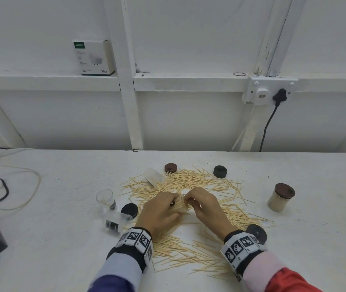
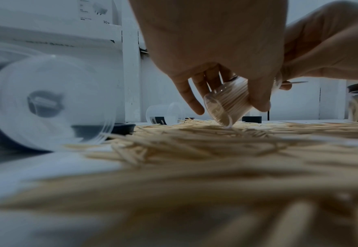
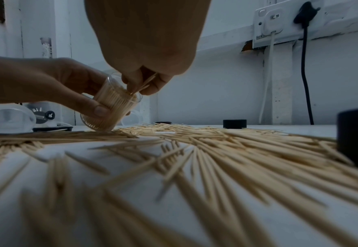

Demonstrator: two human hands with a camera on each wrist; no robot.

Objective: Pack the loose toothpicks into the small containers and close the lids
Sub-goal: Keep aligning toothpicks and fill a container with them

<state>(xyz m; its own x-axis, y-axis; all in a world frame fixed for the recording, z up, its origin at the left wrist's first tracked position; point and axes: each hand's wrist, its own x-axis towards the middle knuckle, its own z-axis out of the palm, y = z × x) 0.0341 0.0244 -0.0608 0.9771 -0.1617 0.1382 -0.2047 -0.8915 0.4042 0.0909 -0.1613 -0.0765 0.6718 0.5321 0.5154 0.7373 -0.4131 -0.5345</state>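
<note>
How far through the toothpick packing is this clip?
Early. Done: one filled jar stands capped at right. In hand: the left hand tilts a nearly full container while the right hand feeds in toothpicks. Left: three empty containers, four loose lids and a wide scatter of toothpicks.

Count, placed relative to the loose toothpick pile (image 1: pixel 191 186):

- Containers: five. One closed jar (image 1: pixel 280 198) right of the pile; one held container (image 1: pixel 181 204) over its centre; three open empties (image 1: pixel 154 175) (image 1: pixel 105 198) (image 1: pixel 117 223) at its left.
- Loose lids: four. One brown (image 1: pixel 170 167), three black (image 1: pixel 220 171) (image 1: pixel 129 210) (image 1: pixel 256 233) around its edge.
- Toothpicks: too many to count.
</note>
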